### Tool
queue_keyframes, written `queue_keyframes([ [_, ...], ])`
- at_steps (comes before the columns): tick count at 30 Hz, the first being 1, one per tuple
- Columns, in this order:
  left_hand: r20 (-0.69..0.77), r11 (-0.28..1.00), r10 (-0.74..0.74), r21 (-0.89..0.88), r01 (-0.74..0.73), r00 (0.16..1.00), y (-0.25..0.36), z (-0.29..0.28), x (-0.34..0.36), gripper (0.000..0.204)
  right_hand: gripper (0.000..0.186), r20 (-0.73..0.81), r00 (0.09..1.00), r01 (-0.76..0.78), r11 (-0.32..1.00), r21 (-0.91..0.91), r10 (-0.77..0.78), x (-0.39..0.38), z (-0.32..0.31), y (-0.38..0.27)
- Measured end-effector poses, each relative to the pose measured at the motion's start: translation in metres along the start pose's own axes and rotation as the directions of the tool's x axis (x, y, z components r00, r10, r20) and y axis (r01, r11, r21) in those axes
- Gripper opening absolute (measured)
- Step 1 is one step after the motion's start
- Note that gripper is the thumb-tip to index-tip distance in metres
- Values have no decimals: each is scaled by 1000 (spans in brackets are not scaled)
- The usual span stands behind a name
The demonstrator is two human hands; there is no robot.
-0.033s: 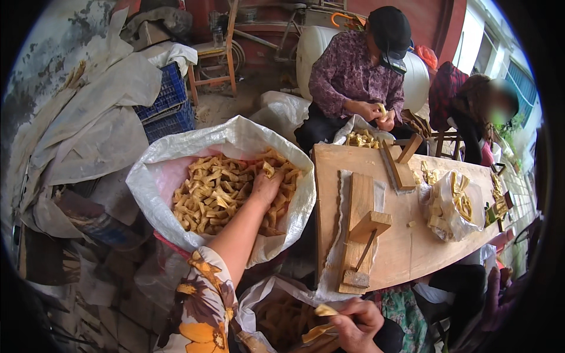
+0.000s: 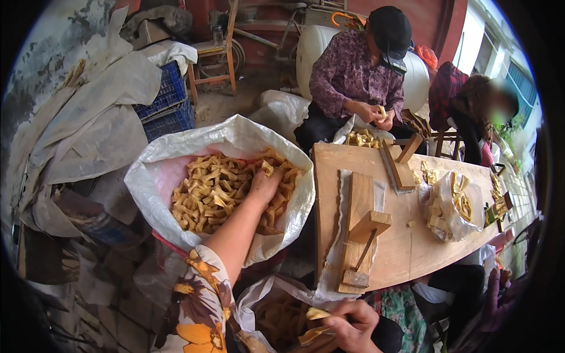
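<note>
My left hand [image 2: 265, 186] reaches into a large white woven sack [image 2: 154, 203] heaped with tan knotted pieces [image 2: 213, 189]. Its fingers are partly buried in the heap, closed around a lighter knotted piece [image 2: 268, 168] that sticks up by the thumb. Low in the view, my right hand [image 2: 355, 325] pinches a pale yellow strip [image 2: 318, 313] between thumb and fingers. Below and beside that hand, a second white sack [image 2: 250, 300] stands open with similar pieces in its shaded inside.
A wooden board table [image 2: 406, 247] on my right carries a wooden jig [image 2: 356, 235], another wooden block [image 2: 400, 167] and a clear bag of yellow pieces [image 2: 450, 206]. Across it sits a person [image 2: 359, 73] handling a strip. Blue crates [image 2: 168, 106] and draped sheeting [image 2: 88, 129] stand left.
My right hand and its strip have tilted slightly and shifted a little. My left hand and the large sack have moved only slightly to the left.
</note>
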State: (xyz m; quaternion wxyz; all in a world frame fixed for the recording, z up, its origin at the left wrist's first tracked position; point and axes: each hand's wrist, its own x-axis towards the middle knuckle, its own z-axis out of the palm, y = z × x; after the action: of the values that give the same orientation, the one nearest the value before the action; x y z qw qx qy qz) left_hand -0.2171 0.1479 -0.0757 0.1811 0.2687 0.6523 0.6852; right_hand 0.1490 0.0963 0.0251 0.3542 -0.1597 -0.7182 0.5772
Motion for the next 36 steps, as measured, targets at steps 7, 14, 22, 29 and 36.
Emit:
queue_keyframes([
  [7, 5, 832, -181, 534, 150, 984, 47, -55, -16, 49, 16, 375, 794, -569, 802, 180, 479, 6, 3, -11],
  [14, 150, 627, 543, 582, -518, 826, 130, -24, -133, 11, 9, 273, 917, -289, 956, -50, 292, -3, -16, 0],
  [22, 744, 878, -252, -93, 470, 619, 108, 65, -262, 22, 30, 349, 839, 533, 759, -374, -417, 4, -31, 9],
  [29, 1000, 942, -25, 18, 335, 16, 126, 68, -273, 22, 21, 158, 953, 261, 965, 5, -258, 8, -54, 9],
  [36, 828, 985, 167, -116, -127, 535, 141, 41, -254, 33, 21, -2, 956, -291, 951, -103, 293, -3, -50, 10],
])
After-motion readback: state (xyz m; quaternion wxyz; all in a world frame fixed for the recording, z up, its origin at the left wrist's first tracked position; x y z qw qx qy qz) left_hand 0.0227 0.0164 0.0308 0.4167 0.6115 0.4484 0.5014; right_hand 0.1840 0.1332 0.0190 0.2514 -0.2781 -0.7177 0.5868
